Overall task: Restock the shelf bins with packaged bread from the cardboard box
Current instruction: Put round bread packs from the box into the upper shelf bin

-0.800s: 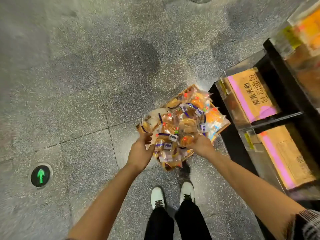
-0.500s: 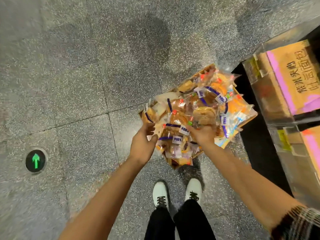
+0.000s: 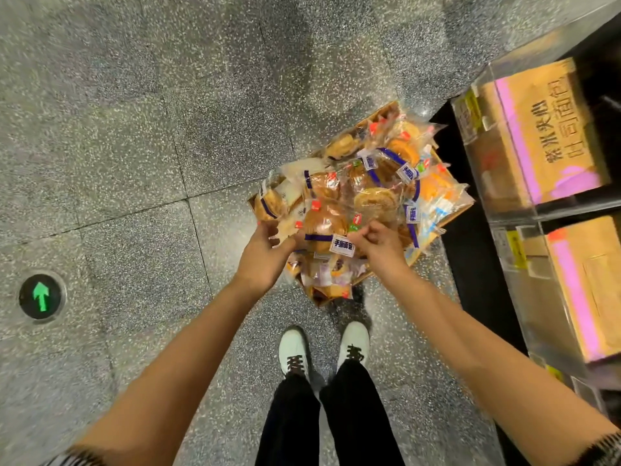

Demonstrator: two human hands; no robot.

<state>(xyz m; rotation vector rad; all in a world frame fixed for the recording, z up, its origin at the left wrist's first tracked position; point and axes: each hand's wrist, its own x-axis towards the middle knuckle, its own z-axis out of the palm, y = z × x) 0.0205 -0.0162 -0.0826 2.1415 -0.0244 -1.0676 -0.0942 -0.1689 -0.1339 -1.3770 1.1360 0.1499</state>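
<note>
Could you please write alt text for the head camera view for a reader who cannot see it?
Both hands, left hand and right hand, reach into a cardboard box heaped with packaged bread on a speckled floor, beside clear shelf bins.

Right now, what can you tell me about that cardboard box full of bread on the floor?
The cardboard box is brown, shallow and open-topped, standing on the grey speckled floor beside the clear shelf bins. It is heaped past its rim with clear-wrapped bread packets bearing purple bands and white labels, so only edges of it show. The left hand and right hand reach into the pile at its near side.
</note>
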